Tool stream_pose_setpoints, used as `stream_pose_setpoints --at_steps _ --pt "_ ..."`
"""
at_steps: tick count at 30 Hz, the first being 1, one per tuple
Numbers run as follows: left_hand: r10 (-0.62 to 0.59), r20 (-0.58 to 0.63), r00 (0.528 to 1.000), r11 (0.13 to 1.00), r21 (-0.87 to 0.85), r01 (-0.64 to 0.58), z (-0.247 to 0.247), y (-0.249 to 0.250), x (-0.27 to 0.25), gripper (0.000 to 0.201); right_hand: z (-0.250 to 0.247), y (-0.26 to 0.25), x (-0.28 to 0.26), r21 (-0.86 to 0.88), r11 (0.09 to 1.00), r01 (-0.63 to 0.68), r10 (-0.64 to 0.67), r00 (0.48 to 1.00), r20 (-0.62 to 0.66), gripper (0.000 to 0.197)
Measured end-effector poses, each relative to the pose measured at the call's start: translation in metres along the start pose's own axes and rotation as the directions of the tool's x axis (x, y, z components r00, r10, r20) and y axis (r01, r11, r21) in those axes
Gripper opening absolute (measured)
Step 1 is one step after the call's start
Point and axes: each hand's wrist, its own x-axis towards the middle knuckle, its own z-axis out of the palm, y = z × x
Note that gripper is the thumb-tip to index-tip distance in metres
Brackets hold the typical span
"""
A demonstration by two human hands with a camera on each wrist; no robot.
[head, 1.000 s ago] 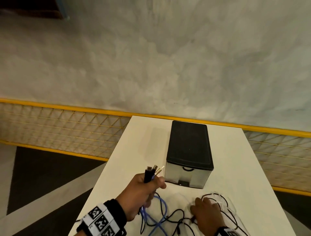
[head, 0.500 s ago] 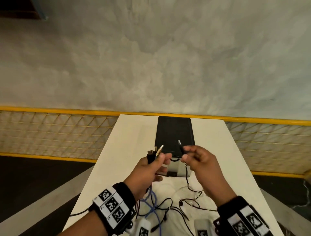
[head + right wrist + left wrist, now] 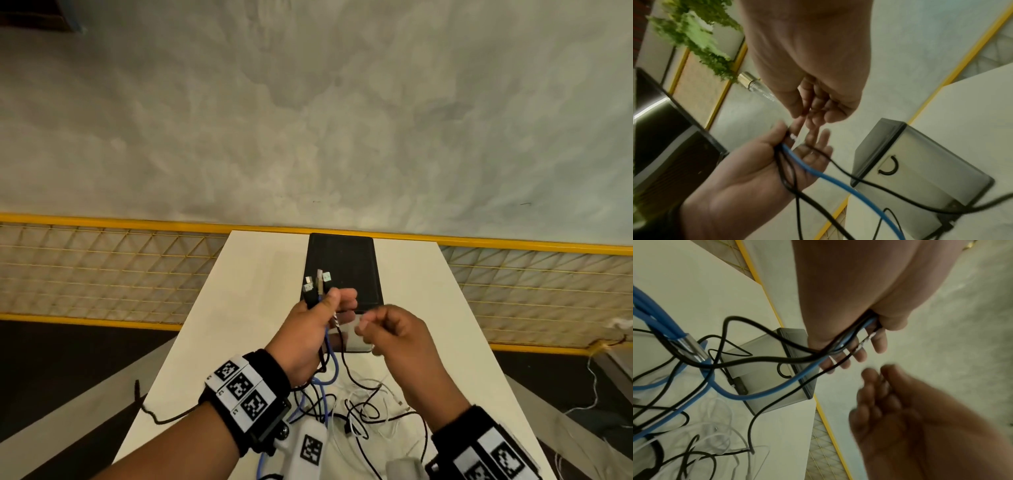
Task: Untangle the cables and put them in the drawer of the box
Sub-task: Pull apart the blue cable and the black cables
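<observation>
My left hand is raised in front of the box and grips a bundle of cable ends, black and blue, with their plugs pointing up. Their lengths hang down to a tangle of black, blue and white cables on the white table. Just right of it my right hand hovers with loosely curled fingers and holds nothing. The box has a black lid and a grey drawer front, shut, with a black handle. The blue cable crosses that front.
A yellow-framed mesh fence runs behind the table, with grey floor beyond it. A loose black cable hangs off the table's left edge. Green plants and a dark cabinet show in the right wrist view.
My right hand lifted a black plug from the table, brought it to the left hand and let go. The left hand now holds it with the other ends.
</observation>
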Motion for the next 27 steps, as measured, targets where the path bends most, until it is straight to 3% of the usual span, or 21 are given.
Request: stream_pose_setpoints --at_steps 2,5,7,9,11,14,17,19,22,23,25,27 --pt "0.001 -0.043 0.999 0.999 -0.049 -0.003 -0.005 0.003 0.0 0.036 -0.007 0.012 -0.006 0.087 0.969 -0.233 0.223 0.968 0.111 0.017" --pt "0.001 -0.04 0.999 0.994 -0.107 -0.005 -0.006 0.001 -0.003 0.038 -0.003 0.03 -0.014 0.146 0.799 -0.584 0.523 0.793 0.311 0.036" --pt "-0.002 -0.02 1.0 0.992 -0.124 -0.001 -0.002 -0.001 -0.007 0.039 0.005 0.039 -0.014 0.205 0.679 -0.705 0.61 0.697 0.377 0.047" --pt "-0.009 0.005 1.0 0.99 -0.138 0.01 0.001 -0.002 -0.014 0.04 0.013 0.045 -0.01 0.312 0.564 -0.765 0.636 0.643 0.426 0.049" --pt "-0.037 0.031 0.999 0.992 -0.118 0.04 0.0 -0.004 -0.024 0.038 0.016 0.046 -0.003 0.424 0.478 -0.769 0.641 0.636 0.43 0.039" --pt "-0.107 0.038 0.994 0.992 0.074 0.104 -0.012 -0.011 -0.04 0.035 0.01 0.044 0.008 0.577 0.393 -0.716 0.64 0.663 0.387 0.022" --pt "-0.201 -0.013 0.98 0.932 0.304 0.195 -0.04 -0.02 -0.053 0.035 0.004 0.042 0.021 0.688 0.322 -0.651 0.617 0.695 0.369 0.025" --pt "-0.281 -0.047 0.959 0.822 0.504 0.266 -0.069 -0.025 -0.061 0.033 -0.004 0.043 0.032 0.754 0.302 -0.583 0.609 0.727 0.317 0.028" --pt "-0.353 -0.119 0.928 0.523 0.797 0.301 -0.113 -0.03 -0.077 0.03 -0.021 0.042 0.047 0.791 0.322 -0.52 0.611 0.752 0.246 0.033" --pt "-0.313 -0.151 0.938 0.531 0.791 0.305 -0.12 -0.029 -0.082 0.032 -0.023 0.043 0.048 0.774 0.345 -0.53 0.612 0.753 0.243 0.033" --pt "-0.137 -0.223 0.965 0.702 0.666 0.253 -0.118 -0.022 -0.082 0.033 -0.017 0.045 0.045 0.711 0.426 -0.559 0.596 0.765 0.244 0.032" --pt "0.065 -0.301 0.952 0.856 0.507 0.102 -0.098 -0.01 -0.069 0.029 -0.001 0.045 0.035 0.638 0.505 -0.581 0.568 0.78 0.262 0.029"
